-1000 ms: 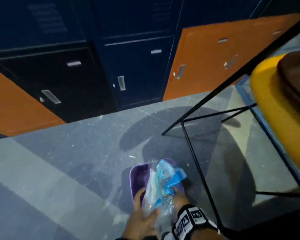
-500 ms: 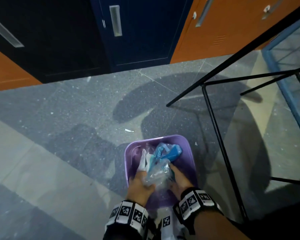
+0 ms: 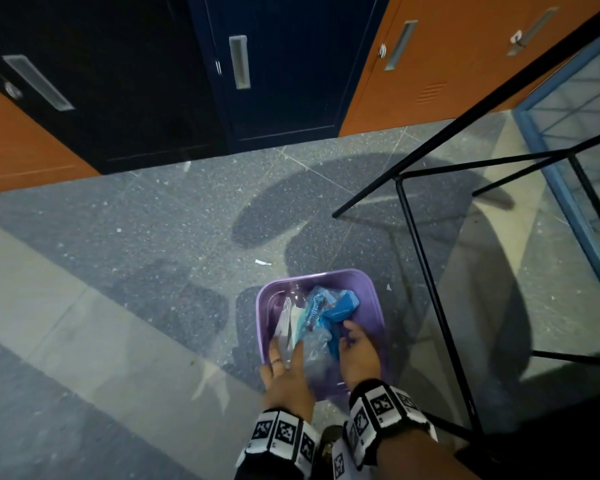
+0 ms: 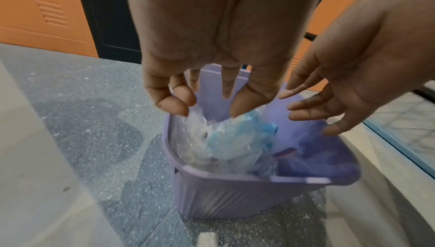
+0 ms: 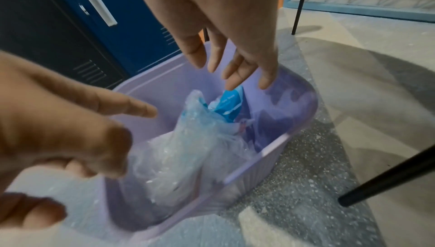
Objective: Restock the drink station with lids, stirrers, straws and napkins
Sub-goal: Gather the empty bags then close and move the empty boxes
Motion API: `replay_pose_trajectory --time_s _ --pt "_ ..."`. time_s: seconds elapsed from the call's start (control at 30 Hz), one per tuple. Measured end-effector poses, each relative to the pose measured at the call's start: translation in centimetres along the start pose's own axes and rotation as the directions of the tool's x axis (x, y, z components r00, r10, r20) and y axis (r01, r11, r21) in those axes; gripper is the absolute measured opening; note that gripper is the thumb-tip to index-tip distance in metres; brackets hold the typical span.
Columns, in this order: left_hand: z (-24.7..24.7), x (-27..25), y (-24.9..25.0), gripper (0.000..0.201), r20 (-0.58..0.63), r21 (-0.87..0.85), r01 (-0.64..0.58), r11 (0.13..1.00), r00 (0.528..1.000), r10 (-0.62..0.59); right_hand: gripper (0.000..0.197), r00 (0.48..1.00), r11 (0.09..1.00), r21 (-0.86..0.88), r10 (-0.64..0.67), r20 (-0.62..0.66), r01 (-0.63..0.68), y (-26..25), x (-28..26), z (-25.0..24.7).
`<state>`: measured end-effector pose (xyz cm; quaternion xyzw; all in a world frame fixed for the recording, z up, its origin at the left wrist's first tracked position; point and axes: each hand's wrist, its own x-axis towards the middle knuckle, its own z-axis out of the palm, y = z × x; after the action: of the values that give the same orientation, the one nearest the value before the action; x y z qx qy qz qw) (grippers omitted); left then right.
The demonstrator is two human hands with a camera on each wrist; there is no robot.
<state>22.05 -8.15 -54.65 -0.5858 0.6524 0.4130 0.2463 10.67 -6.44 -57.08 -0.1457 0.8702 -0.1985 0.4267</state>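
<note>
A purple plastic bin stands on the grey floor. Inside it lie a crumpled clear plastic bag and a blue packet; what the bag holds is not readable. My left hand rests with straight fingers on the clear bag at the bin's left side. My right hand hovers over the blue packet with fingers spread and relaxed. From the left wrist, the fingers hang down onto the bag. From the right wrist, the right hand is spread above the packet.
Black metal frame legs stand just right of the bin. Dark blue lockers and orange lockers line the far wall. A blue-framed panel runs along the right. A small white scrap lies beyond the bin.
Both hands lowered the clear bag and blue packet from above the bin down into it, then loosened their hold. The head view tilted down towards the bin.
</note>
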Motion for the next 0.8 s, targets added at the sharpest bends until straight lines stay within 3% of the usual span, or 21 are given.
replay_pose_trajectory --time_s 0.1,0.3,0.43,0.6,0.67,0.8 --pt "-2.5 -3.1 0.6 0.068 -0.044 -0.009 -0.056 0.998 0.997 0.055 0.027 0.994 0.983 0.174 -0.046 -0.096 0.062 -2.1 -3.5 -1.8" --pt "-9.3 -10.7 3.1 0.068 -0.204 -0.006 -0.159 0.987 0.967 0.154 0.026 0.928 0.907 0.296 -0.206 -0.312 0.300 -7.1 -11.3 -6.8" --pt "-14.1 -16.8 6.4 0.061 -0.313 0.029 -0.266 0.964 0.913 0.262 0.023 0.883 0.850 0.318 -0.303 -0.358 0.421 -11.0 -17.4 -12.6" --pt "-20.4 -24.4 10.6 0.046 -0.421 -0.182 -0.459 0.870 0.835 0.353 0.045 0.782 0.713 0.350 -0.458 -0.422 0.607 -15.7 -26.2 -20.1" --pt "-22.6 -27.7 12.5 0.049 -0.484 -0.136 -0.532 0.836 0.772 0.413 0.048 0.753 0.653 0.386 -0.494 -0.435 0.652 -17.0 -29.7 -23.2" --pt "-25.2 -34.1 17.3 0.041 -0.622 -0.064 -0.749 0.659 0.546 0.561 0.037 0.633 0.518 0.375 -0.535 -0.559 0.769 -18.2 -36.4 -29.7"
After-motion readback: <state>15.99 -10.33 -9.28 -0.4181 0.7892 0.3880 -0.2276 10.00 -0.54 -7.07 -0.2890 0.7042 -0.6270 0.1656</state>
